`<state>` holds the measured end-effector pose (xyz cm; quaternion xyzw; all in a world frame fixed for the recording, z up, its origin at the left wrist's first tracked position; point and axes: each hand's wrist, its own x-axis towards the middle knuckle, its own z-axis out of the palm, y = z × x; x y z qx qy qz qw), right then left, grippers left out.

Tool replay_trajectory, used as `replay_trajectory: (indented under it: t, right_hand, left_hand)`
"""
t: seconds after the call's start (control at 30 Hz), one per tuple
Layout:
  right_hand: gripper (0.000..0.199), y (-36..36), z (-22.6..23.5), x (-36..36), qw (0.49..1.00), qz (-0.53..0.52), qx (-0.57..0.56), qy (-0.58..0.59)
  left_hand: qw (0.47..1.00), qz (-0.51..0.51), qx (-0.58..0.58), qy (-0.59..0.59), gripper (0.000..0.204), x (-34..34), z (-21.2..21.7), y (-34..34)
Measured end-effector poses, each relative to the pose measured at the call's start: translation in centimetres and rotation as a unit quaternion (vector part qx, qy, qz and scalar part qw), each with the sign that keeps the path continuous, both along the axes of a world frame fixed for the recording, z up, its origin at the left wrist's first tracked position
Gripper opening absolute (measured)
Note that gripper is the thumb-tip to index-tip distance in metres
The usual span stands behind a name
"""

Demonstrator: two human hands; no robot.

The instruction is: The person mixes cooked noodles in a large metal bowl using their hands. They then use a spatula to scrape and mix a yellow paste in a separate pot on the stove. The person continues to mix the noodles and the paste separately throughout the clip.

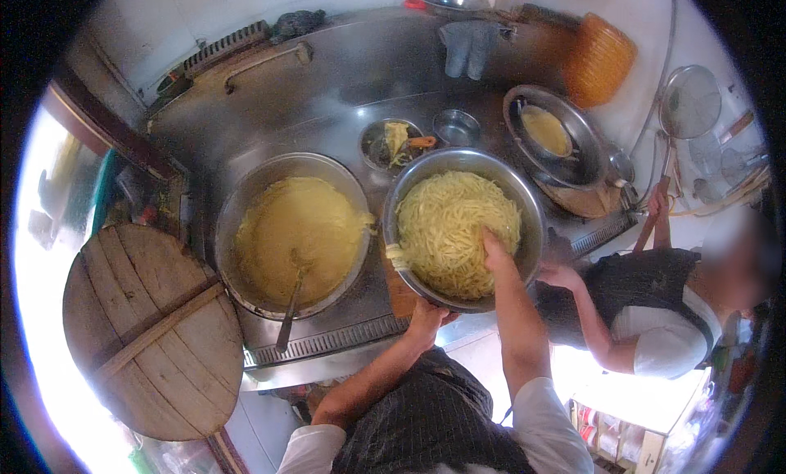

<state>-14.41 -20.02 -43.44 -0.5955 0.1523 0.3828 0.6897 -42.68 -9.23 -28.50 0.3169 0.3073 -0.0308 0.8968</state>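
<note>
A large steel bowl (535, 228) heaped with pale yellow strips (450, 220), like noodles or shredded potato, is in front of me at the counter's near edge. My left hand (430, 320) grips the bowl at its near underside, with most of its fingers hidden. My right hand (495, 251) reaches into the strips; its fingertips are buried among them. Just left of the bowl is a wide metal pot (226, 253) of thick yellow batter (299, 220). A ladle (288, 318) rests in it, handle toward me.
Behind are a shallow dish (370, 156) with a wooden-handled tool (422, 142) and a small steel bowl (456, 128). An oval basin (514, 122) stands at back right. A round wooden lid (151, 331) leans at left. A co-worker (639, 294) stands close on my right; strainers (690, 101) hang beyond.
</note>
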Motion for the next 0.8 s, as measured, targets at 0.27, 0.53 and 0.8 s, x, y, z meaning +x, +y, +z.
replay_trajectory:
  t: [0.27, 0.53, 0.8]
  right_hand:
    - [0.062, 7.2, 19.0, -4.1, 1.0, -0.002, 0.014, 0.003]
    - [0.057, -0.9, 15.5, 0.1, 0.947, 0.078, -0.286, -0.121]
    - [0.065, 1.2, 6.6, -3.9, 0.977, 0.037, -0.205, 0.047]
  left_hand:
    - [0.995, -0.045, -0.013, -0.089, 0.035, -2.1, -3.3, -0.9]
    - [0.993, 0.077, 0.087, -0.019, 0.022, -6.2, -6.2, 4.4]
    - [0.959, 0.279, -0.035, 0.037, 0.021, -3.5, -4.7, 4.8]
